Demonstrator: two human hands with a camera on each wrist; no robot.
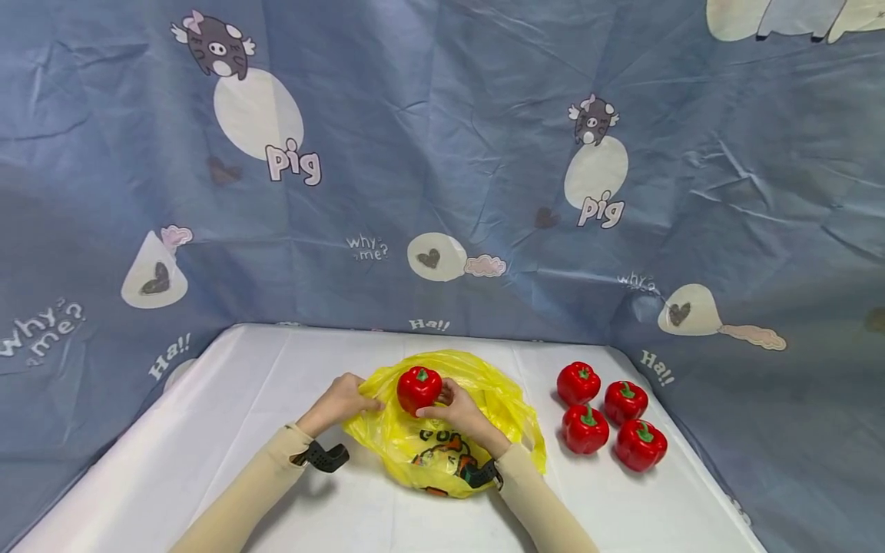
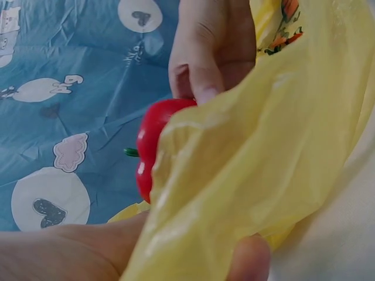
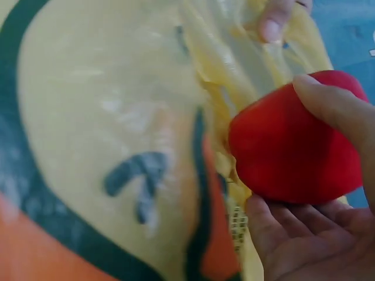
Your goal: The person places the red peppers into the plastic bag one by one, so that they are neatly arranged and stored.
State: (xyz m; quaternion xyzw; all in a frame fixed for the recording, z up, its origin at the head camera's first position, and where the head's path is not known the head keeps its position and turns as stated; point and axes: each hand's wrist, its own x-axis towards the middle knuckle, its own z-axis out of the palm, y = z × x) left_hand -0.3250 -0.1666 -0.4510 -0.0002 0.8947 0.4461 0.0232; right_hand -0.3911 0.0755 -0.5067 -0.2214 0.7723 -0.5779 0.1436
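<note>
A red bell pepper [image 1: 419, 390] with a green stem is gripped by my right hand [image 1: 462, 415], above the yellow plastic bag [image 1: 484, 384]. In the right wrist view the thumb lies on top of the pepper [image 3: 299, 140] and the fingers lie beneath it. My left hand [image 1: 346, 403] pinches the left edge of the bag. Part of the pepper [image 2: 153, 140] is hidden behind the yellow film [image 2: 246, 158] in the left wrist view. Whether anything lies inside the bag cannot be told.
Several red peppers [image 1: 585, 428] stand in a group on the right side of the white table [image 1: 235, 415]. A blue cloth [image 1: 429, 153] with printed pigs hangs behind the table and along its sides.
</note>
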